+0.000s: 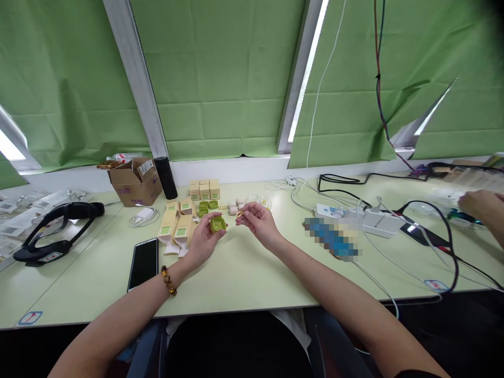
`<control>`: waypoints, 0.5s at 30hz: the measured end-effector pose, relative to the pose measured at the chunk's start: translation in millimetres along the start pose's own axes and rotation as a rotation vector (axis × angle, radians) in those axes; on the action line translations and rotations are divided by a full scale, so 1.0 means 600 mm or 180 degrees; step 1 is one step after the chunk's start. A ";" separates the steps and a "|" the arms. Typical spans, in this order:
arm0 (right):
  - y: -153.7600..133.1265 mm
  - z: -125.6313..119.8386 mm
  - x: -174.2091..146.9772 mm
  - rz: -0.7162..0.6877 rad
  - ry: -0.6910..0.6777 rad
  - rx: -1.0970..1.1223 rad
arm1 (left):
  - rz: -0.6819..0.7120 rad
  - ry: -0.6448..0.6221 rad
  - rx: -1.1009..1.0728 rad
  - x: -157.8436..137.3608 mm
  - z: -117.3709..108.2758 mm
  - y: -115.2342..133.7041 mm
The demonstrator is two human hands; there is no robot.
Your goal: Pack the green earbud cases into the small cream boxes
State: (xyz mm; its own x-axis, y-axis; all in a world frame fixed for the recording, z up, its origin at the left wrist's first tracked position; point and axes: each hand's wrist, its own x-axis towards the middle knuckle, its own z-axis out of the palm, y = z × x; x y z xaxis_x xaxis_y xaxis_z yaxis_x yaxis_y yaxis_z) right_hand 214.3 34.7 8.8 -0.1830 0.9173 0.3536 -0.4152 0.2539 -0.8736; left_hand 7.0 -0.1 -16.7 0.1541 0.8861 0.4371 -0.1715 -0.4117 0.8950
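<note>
My left hand [202, 242] is closed around a small green square cup [218, 225], its hollow side facing me. Just to the right, my right hand [258, 223] pinches a small yellowish ring-like piece [239, 213]; its exact kind is too small to tell. The two hands are a short gap apart above the table. Behind them lie several more green cups [208, 206] and some pale pink cylinders [233, 209]. Opened cream cartons [170, 223] with green squares lie beside my left hand, and upright cream boxes [204, 189] stand farther back.
A phone [143, 264] lies left of my left forearm. Farther back are a cardboard box [136, 184] and a black bottle [165, 178]. A black headset [55, 233] sits far left. Cables and a power strip [380, 223] spread across the right, where another person's hand [482, 205] shows.
</note>
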 end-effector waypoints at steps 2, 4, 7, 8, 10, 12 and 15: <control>0.000 0.002 -0.004 -0.0005 -0.0080 -0.0009 | -0.0022 0.0112 -0.0020 0.001 0.001 0.004; 0.000 0.004 -0.008 -0.0047 -0.0122 -0.0031 | -0.0051 0.0204 -0.0101 0.002 0.002 0.011; -0.001 0.012 -0.015 -0.0137 -0.0116 -0.0191 | -0.0076 0.0244 -0.0199 0.003 0.005 0.020; -0.002 0.015 -0.018 -0.0181 -0.0120 -0.0268 | -0.0087 0.0237 -0.0219 0.003 0.005 0.022; -0.003 0.021 -0.025 -0.0310 -0.0146 -0.0433 | -0.0093 0.0219 -0.0253 0.004 0.006 0.023; -0.005 0.028 -0.031 -0.0468 -0.0204 -0.0585 | -0.0069 0.0207 -0.0277 0.003 0.005 0.022; -0.006 0.034 -0.038 -0.0697 -0.0289 -0.0765 | -0.0052 0.0156 -0.0301 0.002 0.005 0.021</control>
State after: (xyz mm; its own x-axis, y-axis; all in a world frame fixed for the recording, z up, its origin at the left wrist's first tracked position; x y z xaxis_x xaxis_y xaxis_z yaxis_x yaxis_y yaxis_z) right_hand 201.8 6.6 10.5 -0.1959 0.8046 0.5606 -0.2334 0.5170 -0.8236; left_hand 7.9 -4.7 -4.6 0.1103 0.9028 0.4157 -0.2608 -0.3773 0.8886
